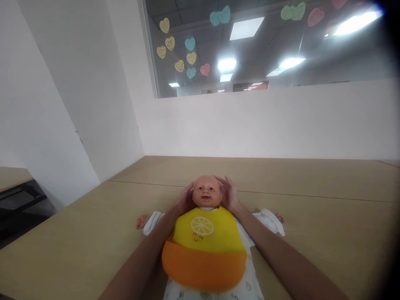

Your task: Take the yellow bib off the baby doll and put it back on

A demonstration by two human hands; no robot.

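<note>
A baby doll (206, 191) lies on its back on the table, head away from me, arms spread in white sleeves. It wears a yellow bib (204, 233) with a white citrus slice, a small smiling face and an orange pocket (203, 266). My left hand (186, 199) curls against the left side of the doll's head and neck. On the other side, my right hand (229, 195) curls in behind the head, its thumb and a finger partly showing. My fingertips are hidden behind the head and neck, so whatever they hold there cannot be seen.
The wooden table (312, 233) reaches back to a white wall (250, 129), with a seam running across it. Above is a window (250, 54) with heart-shaped paper notes (191, 58). Another table (12, 177) with a dark frame stands at the far left.
</note>
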